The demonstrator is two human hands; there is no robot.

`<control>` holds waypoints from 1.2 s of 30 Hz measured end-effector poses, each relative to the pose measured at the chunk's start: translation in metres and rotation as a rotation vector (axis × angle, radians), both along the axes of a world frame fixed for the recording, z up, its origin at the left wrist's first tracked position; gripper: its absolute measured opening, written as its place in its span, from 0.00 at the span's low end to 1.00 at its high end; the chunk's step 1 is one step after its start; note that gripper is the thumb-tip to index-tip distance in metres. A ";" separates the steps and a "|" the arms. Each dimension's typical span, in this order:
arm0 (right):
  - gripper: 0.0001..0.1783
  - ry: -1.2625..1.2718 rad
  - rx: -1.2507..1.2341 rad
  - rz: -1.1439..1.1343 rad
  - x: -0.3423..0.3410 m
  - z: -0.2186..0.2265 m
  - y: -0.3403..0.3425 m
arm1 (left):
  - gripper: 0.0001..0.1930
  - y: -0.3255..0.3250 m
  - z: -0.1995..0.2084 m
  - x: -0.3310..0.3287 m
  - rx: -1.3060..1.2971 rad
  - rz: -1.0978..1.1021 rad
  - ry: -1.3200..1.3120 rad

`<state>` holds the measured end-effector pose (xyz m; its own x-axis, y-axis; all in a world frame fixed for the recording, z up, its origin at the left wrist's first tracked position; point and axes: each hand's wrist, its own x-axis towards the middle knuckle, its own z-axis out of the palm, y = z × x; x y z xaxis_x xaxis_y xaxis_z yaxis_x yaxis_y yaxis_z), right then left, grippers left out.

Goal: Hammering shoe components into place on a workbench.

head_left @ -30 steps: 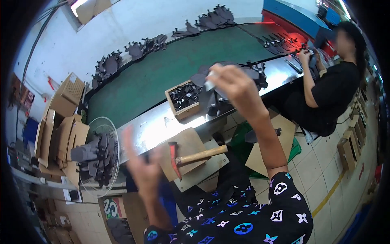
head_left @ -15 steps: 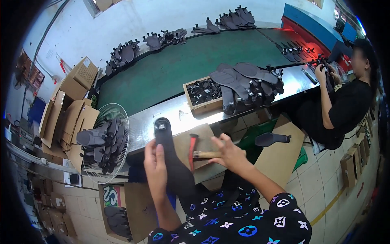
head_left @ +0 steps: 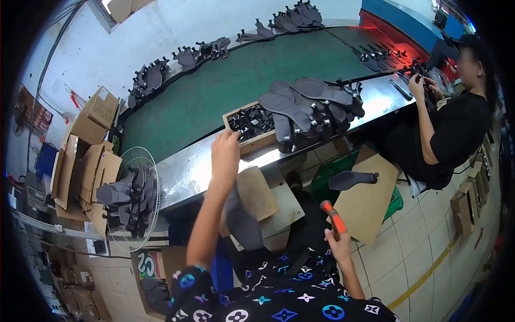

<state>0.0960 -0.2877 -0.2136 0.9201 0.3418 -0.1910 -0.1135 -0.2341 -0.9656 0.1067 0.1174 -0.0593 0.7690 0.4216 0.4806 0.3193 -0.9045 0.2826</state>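
Two bare hands at work. Left hand (head_left: 225, 155) stretched to the near left corner of a wooden box (head_left: 258, 144) at mid-frame, fingers bent; clip in the fingertips or not, impossible to tell. Right hand (head_left: 338, 244), lower right of centre, wrapped round a hammer (head_left: 335, 217), red head up. One grey sole (head_left: 241, 220) on a board (head_left: 257, 193) just below the box, far end hidden behind the left arm; fitted or bare there, no telling.

Progress, by judgement: mid-batch. Probably done: a heap of soles (head_left: 308, 102) with black fittings, on the bench (head_left: 185, 180) to the right of the box. Probably left: the sole on the board. Unclear: a lone sole (head_left: 351, 181) on a cardboard sheet (head_left: 370, 206) at centre right, dark knob at its narrow end.

Containers: wooden box well stocked with small black clips (head_left: 252, 122); open carton (head_left: 171, 260) at lower left with several dark soles (head_left: 155, 295) inside; green crate (head_left: 396, 204) under the cardboard sheet, contents hidden from view.
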 end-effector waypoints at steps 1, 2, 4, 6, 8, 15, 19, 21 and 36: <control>0.15 0.025 -0.111 0.077 0.003 0.013 0.005 | 0.10 0.023 -0.013 0.011 0.000 0.002 0.059; 0.15 0.019 -0.106 0.072 0.004 0.013 0.006 | 0.10 0.032 -0.019 0.027 0.005 -0.002 0.053; 0.16 -0.053 -0.169 0.098 0.005 0.013 0.011 | 0.06 0.044 -0.021 0.053 -0.002 -0.030 0.346; 0.16 -0.055 -0.068 0.079 0.010 0.022 0.020 | 0.05 0.053 -0.021 0.065 -0.050 -0.031 0.300; 0.17 -0.155 -0.021 0.084 0.019 0.031 0.030 | 0.05 0.060 -0.022 0.066 -0.103 -0.030 0.258; 0.12 -0.084 0.374 0.163 0.072 0.090 0.095 | 0.09 0.039 -0.008 0.052 -0.203 0.033 0.156; 0.13 -0.130 0.551 0.274 0.077 0.154 0.124 | 0.05 -0.042 0.042 0.015 -0.247 -0.235 -0.288; 0.15 -0.085 0.606 0.315 0.068 0.181 0.131 | 0.08 -0.087 0.065 -0.032 -0.125 -0.356 -0.413; 0.07 -0.004 0.739 0.658 0.014 0.232 0.142 | 0.22 -0.100 0.050 -0.125 -0.157 -0.115 -0.582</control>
<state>0.1105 -0.1453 0.0183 0.5039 0.8174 0.2792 -0.1731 0.4122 -0.8945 -0.0183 0.0172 -0.0091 0.4439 0.4509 0.7744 -0.0248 -0.8577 0.5136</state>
